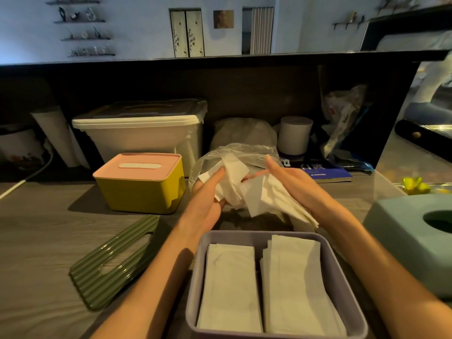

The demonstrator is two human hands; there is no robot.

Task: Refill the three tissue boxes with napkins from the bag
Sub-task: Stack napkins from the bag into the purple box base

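An open lilac tissue box (pixel 193 277) stands near the table's front edge, with two stacks of white napkins side by side inside. Behind it lies a clear plastic bag (pixel 242 152) with napkins. A loose bundle of white napkins (pixel 259 194) sits between my hands above the table. My left hand (pixel 208 192) holds the bundle from the left, fingers stretched along it. My right hand (pixel 291 179) holds it from the right, fingers pointing at the bag. A yellow tissue box (pixel 141 189) with a pink lid stands to the left. A teal tissue box (pixel 413 231) stands at the right edge.
A ribbed green lid (pixel 115 260) lies on the table at the left. Behind are a large white storage bin (pixel 141 133), a paper roll (pixel 296 135), a blue booklet (pixel 325 172) and crumpled plastic bags (pixel 342 116). A dark raised counter closes off the back.
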